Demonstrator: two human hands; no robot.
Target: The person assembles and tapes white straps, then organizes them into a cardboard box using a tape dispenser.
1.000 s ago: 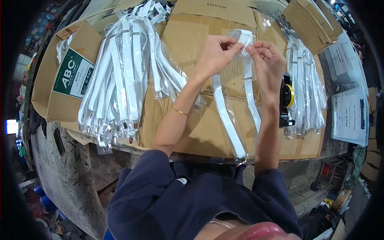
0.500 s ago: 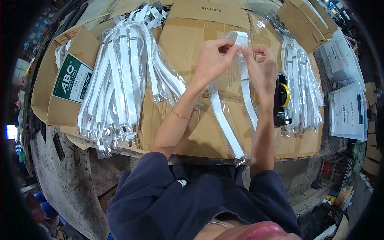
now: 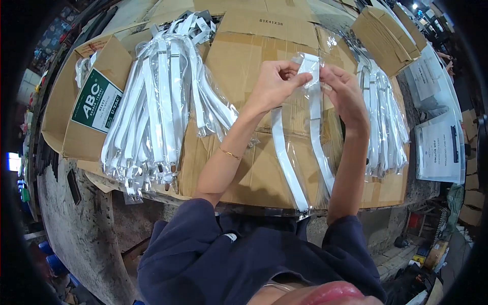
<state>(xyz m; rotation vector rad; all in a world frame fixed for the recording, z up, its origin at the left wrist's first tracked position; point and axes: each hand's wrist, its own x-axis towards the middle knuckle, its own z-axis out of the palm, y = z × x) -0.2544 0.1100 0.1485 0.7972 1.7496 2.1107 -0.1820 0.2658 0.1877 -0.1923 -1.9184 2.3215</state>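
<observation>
Strap (image 3: 315, 107) looks light and floppy, its plastic sleeve (image 3: 299, 127) probably slippery, so grab the folded top. It's between 12 and 1 o'clock from the wearer (image 3: 264, 254). Left hand (image 3: 277, 87) pinches that fold; right hand (image 3: 347, 96) is half-curled alongside, can't tell if gripping.

1 brown cardboard box (image 3: 65, 117) w/ green-white label is sitting L; R of it, 1 bare L hand (image 3: 278, 85) + 1 bare R hand (image 3: 347, 96) are handling 1 long white strap (image 3: 315, 108); far R, 2 printed white sheets (image 3: 440, 147) are showing.
</observation>
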